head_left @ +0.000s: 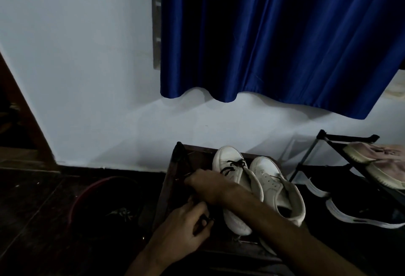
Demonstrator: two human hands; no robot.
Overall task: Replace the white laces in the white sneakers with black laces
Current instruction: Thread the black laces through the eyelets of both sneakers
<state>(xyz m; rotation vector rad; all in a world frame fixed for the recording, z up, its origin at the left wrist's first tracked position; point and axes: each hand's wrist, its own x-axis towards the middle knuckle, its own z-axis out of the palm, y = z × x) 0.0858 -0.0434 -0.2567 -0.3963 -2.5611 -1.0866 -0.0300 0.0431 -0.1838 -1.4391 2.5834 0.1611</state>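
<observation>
Two white sneakers stand side by side on a dark wooden stool (pixel 175 166). The left sneaker (pixel 232 166) has a black lace (pixel 233 166) threaded through its eyelets near the toe. No lace shows in the right sneaker (pixel 276 185). My right hand (pixel 208 187) reaches across the left sneaker from the right, its fingers curled at that shoe's left side around what looks like the black lace. My left hand (pixel 186 225) lies just below it, beside the shoe's heel, fingers curled and pinching a dark strand. The dim light hides the lace ends.
A red-rimmed basin (pixel 87 190) sits on the dark floor to the left of the stool. At the right stands a black shoe rack (pixel 328 138) with a pink shoe (pixel 377 157) on top and black sneakers with white soles (pixel 361 218) below. Behind hang a blue curtain (pixel 274 34) and a white wall.
</observation>
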